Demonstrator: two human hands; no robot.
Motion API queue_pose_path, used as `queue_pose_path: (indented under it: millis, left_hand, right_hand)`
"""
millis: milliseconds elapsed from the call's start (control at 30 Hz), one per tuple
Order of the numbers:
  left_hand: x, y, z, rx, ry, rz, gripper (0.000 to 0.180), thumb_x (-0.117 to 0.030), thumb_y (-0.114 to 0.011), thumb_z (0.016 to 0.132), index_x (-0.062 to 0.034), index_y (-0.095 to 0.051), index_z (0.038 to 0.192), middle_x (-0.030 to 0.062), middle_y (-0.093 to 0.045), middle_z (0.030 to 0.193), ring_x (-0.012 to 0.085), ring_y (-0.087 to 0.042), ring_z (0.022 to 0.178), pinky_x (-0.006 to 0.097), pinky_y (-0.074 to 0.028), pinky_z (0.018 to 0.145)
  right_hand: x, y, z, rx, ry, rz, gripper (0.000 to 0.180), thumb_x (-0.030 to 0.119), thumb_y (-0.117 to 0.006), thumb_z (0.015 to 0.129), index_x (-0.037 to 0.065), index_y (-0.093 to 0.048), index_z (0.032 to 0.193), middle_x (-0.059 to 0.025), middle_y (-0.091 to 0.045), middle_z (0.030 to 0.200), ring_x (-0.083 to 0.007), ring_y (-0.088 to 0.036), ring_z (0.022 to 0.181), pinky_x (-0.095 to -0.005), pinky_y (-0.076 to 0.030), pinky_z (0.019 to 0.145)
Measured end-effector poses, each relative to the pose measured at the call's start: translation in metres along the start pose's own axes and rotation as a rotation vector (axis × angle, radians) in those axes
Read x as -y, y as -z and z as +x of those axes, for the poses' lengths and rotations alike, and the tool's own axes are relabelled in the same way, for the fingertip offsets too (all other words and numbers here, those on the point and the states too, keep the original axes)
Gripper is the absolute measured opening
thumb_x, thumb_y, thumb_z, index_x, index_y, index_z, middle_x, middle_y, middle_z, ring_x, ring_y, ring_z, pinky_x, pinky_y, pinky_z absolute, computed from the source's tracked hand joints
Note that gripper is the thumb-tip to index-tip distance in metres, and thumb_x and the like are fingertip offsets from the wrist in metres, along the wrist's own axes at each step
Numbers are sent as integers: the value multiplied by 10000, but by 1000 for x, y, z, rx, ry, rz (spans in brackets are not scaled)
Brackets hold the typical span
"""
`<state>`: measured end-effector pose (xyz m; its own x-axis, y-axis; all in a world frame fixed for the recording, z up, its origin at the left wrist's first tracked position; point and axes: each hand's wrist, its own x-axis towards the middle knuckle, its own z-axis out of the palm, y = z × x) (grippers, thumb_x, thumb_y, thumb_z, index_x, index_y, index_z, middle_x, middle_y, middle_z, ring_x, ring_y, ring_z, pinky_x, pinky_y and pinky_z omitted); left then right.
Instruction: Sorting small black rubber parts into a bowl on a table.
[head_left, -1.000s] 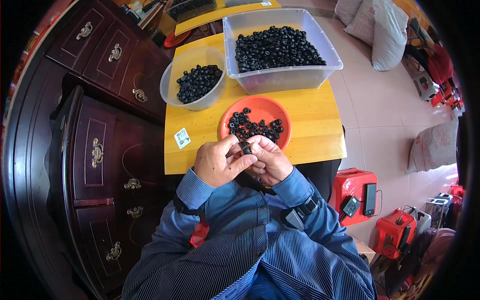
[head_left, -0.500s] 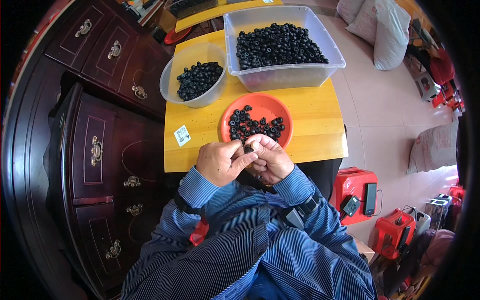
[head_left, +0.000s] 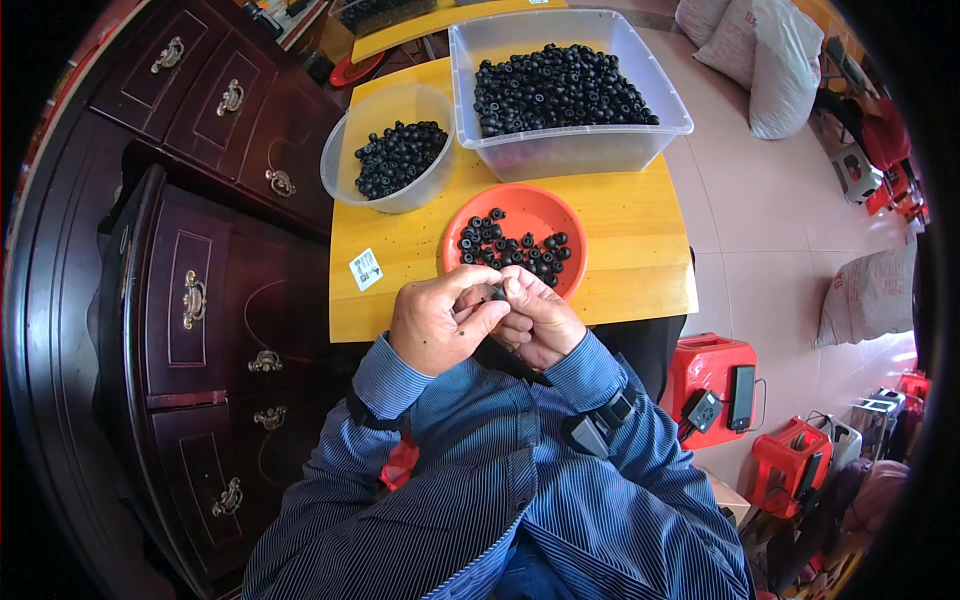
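Just in front of my body, at the near rim of an orange plate (head_left: 540, 208), my two hands meet. My right hand (head_left: 548, 322) is closed, pinching a small black round piece (head_left: 498, 293) between thumb and forefinger. Thumb and curled fingers of my left hand (head_left: 428, 325) close on the same piece from the other side. Most of it is covered by the fingers. On the plate lie several loose black round pieces (head_left: 497, 236), some showing a hole with a pale ring.
A yellow wooden table (head_left: 630, 270) carries a round translucent tub (head_left: 337, 165) and a large clear bin (head_left: 570, 155), both holding black pieces. A white label (head_left: 365, 270) lies at left. Dark drawers (head_left: 190, 300) stand left; red stools (head_left: 712, 375) and white sacks (head_left: 785, 75) are at right.
My hands stay together at the plate. The fingers have shifted slightly around the black piece, and my left hand has tilted a little.
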<state>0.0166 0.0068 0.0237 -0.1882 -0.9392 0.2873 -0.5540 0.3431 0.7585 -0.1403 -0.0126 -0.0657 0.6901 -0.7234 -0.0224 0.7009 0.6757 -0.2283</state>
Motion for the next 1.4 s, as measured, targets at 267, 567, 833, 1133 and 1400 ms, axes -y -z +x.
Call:
queue_pose_path:
  millis: [267, 567, 833, 1133, 1400]
  left_hand:
    - [21, 28, 21, 206, 140, 143, 248, -186, -783, 794, -17, -657, 924, 10, -498, 582, 70, -459, 515, 271, -395, 495]
    - [6, 32, 29, -81, -8, 174, 352, -102, -767, 823, -20, -653, 1145, 11, -586, 672, 62, -512, 597, 255, -459, 561]
    - [1, -26, -14, 204, 44, 171, 290, -167, -766, 794, -90, -656, 1050, 60, -637, 643, 245, -649, 580, 378, -500, 544]
    - [10, -16, -6, -67, 27, 162, 304, -49, -763, 784, -60, -654, 1067, 20, -561, 601, 109, -542, 506, 278, -453, 502]
    - [11, -26, -12, -153, -51, 196, 337, -20, -735, 804, -42, -668, 1134, 38, -615, 632, 101, -581, 525, 265, -478, 522]
  right_hand:
    - [-1, -2, -1, -197, -69, -67, 171, 257, -533, 1022, 104, -588, 1075, -2, -644, 943, -54, -529, 657, -179, -421, 512]
    - [9, -12, -2, -277, -12, 139, 444, 450, -419, 1038, 72, -581, 1207, -127, -647, 1230, -224, -629, 1083, -353, -515, 915]
    - [8, -15, 0, -186, 32, 158, 570, 495, -380, 1030, 6, -497, 1298, -236, -533, 1359, -365, -524, 1262, -491, -440, 1063]
    - [8, -14, -5, -149, -3, -132, 250, 228, -520, 1024, 59, -547, 1205, -99, -653, 1115, -199, -657, 1050, -382, -536, 946]
    - [-1, -9, -5, -189, 106, -146, 169, 173, -553, 1008, 63, -575, 1135, -65, -679, 1032, -165, -683, 965, -320, -562, 877]
